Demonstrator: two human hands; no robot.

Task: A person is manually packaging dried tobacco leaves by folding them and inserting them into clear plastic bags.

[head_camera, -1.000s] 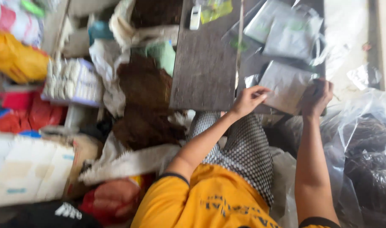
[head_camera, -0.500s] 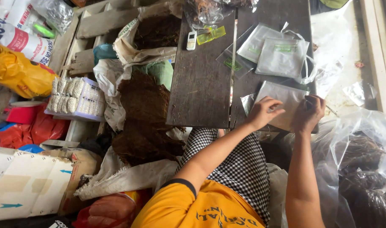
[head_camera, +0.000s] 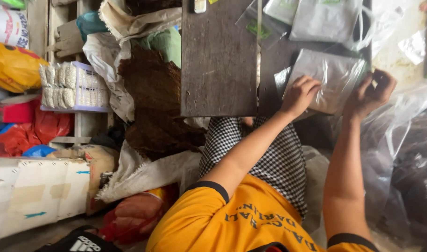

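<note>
The clear plastic packet (head_camera: 328, 81) lies flat on the dark wooden board (head_camera: 218, 60), at the edge of the board nearest my lap. My left hand (head_camera: 299, 95) rests on the packet's near-left corner, fingers bent and pressing down on the film rather than closed around it. My right hand (head_camera: 370, 91) pinches the packet's right edge, fingers curled over it; what the thumb does underneath I cannot tell.

Beyond the packet, farther along the board, lie more clear packets (head_camera: 323, 18), overlapping one another, some with green labels. A small white phone-like device (head_camera: 200, 5) sits at the board's far end, well apart from the packet. Just under the board's near edge is my checked cloth (head_camera: 278, 158), draped over my lap, and below that my orange shirt (head_camera: 232, 219).

To the right of the board is a heap of large clear plastic bags (head_camera: 405, 158) with dark contents. To the left of the board stands a pile of dry brown leaves (head_camera: 152, 102) in pale sacking, then a lilac basket (head_camera: 75, 86) of pale bundles, and a yellow bag (head_camera: 12, 67) beyond that.
</note>
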